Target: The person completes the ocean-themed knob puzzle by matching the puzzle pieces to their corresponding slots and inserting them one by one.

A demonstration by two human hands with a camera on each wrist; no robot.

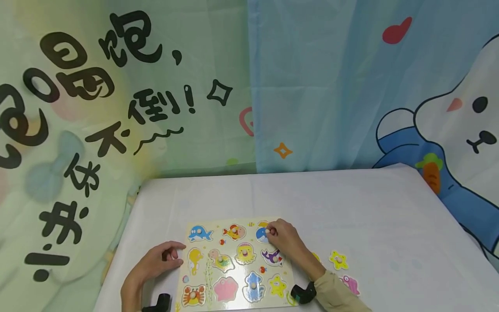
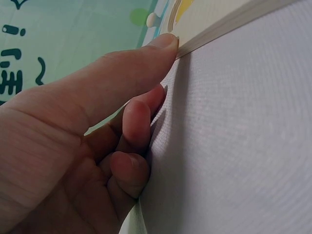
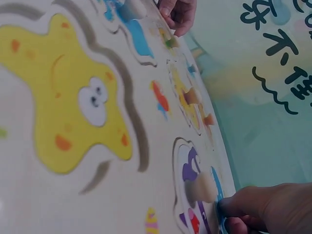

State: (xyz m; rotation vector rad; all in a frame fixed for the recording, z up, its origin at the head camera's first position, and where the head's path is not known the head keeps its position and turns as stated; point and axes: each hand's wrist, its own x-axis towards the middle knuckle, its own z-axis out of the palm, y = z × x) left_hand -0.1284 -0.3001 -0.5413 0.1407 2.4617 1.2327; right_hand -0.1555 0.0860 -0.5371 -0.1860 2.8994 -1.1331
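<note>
A wooden knob puzzle board (image 1: 208,277) with sea-animal pictures lies on the table. My right hand (image 1: 286,240) is at its upper right corner, thumb and finger pinching a blue puzzle piece (image 1: 261,234) by its knob. The hand covers part of that piece. Just below it sits a purple piece (image 3: 187,183) with a wooden knob. At the board's left edge, my left hand (image 1: 157,260) touches the side with an outstretched digit, its other fingers loosely bent. In the left wrist view, the board's edge (image 2: 214,36) meets that fingertip.
Right of the board lie a loose yellow star piece (image 1: 338,260) and a pink piece (image 1: 351,284). Another yellow piece is mostly hidden by the right arm. Knobless star (image 1: 277,286) and pink (image 1: 225,289) shapes show on the board. Printed curtains hang behind the white-covered table (image 1: 390,225).
</note>
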